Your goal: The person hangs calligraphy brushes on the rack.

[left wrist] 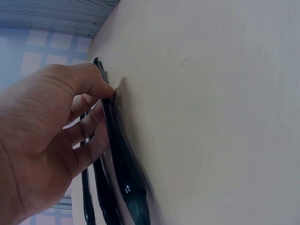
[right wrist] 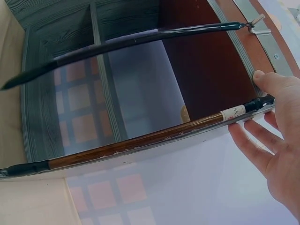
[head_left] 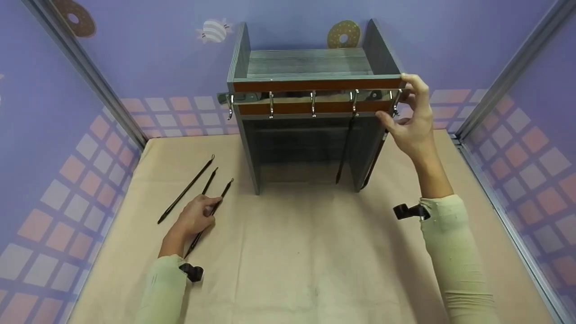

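Observation:
My left hand point(head_left: 194, 217) pinches the dark handle of a calligraphy brush point(left wrist: 123, 157) between thumb and forefinger, close over the cloth. Beside it on the left lie two more dark brushes point(head_left: 185, 190), roughly parallel. My right hand point(head_left: 415, 121) grips the right front corner of a grey wooden rack point(head_left: 310, 63), thumb at the lower edge of the front board and fingers around the upper corner. A metal strip with several hooks point(head_left: 313, 104) runs across that board. From the hooks hang a dark brush point(right wrist: 140, 42) and a brown-handled brush point(right wrist: 140, 143) with a white label, near my right fingers.
The rack stands upright towards the back of the cloth-covered table point(head_left: 288, 265). Patterned purple walls point(head_left: 171, 49) close off the back and both sides, with metal posts point(head_left: 508, 67) at the corners. Each sleeve carries a small black wrist camera point(head_left: 409, 211).

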{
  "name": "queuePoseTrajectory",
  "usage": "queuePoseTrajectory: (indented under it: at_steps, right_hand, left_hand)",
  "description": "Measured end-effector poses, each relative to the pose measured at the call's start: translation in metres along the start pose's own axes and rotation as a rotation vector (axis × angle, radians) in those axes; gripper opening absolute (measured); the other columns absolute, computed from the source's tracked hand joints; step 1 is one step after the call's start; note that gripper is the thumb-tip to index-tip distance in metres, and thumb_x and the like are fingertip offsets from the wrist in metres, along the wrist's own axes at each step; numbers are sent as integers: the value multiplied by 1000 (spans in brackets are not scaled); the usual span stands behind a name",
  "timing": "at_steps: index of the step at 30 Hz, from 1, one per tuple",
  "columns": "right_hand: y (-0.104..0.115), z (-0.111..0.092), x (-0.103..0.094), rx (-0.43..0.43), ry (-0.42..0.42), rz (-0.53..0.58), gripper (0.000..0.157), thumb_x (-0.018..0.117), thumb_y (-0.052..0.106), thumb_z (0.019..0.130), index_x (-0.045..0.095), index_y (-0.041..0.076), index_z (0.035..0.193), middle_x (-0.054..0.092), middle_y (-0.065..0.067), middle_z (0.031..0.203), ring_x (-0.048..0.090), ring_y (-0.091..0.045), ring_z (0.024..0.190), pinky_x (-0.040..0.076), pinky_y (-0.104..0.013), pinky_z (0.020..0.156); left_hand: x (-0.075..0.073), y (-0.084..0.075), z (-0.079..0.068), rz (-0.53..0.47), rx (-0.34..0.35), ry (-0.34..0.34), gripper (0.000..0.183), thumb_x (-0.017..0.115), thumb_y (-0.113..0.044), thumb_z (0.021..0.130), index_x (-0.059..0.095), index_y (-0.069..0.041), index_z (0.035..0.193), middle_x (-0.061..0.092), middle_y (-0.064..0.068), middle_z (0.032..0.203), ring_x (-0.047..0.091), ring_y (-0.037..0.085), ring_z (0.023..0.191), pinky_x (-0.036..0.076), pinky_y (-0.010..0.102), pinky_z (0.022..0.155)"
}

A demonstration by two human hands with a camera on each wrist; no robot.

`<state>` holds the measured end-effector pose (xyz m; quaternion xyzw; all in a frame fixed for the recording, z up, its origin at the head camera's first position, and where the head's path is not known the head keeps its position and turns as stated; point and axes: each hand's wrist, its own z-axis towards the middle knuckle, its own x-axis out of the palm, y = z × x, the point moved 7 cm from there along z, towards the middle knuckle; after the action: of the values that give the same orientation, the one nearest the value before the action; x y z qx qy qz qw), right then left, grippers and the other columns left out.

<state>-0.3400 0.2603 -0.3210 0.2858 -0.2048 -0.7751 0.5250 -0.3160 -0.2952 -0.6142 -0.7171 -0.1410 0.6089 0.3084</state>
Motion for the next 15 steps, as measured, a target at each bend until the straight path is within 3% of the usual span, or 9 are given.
queuePoseTrajectory:
  at_steps: [7, 15]
  right_hand:
    - [1, 0, 0, 4, 0, 3, 77, 88, 1, 95, 44, 1, 158, 60, 8, 132, 69, -16, 114, 57, -9, 60]
    - [0, 0, 0, 8, 2, -3, 77, 88, 3, 96, 43, 1, 159, 60, 9, 133, 69, -16, 114, 56, -8, 59]
  left_hand:
    - [-12, -36, -14, -21, -43, 22, 69, 64, 3, 92, 61, -2, 161, 59, 35, 149, 58, 29, 97, 45, 43, 82]
    - [-14, -45, -16, -4, -50, 6, 69, 65, 5, 93, 60, -2, 161, 61, 32, 149, 61, 28, 100, 48, 40, 84]
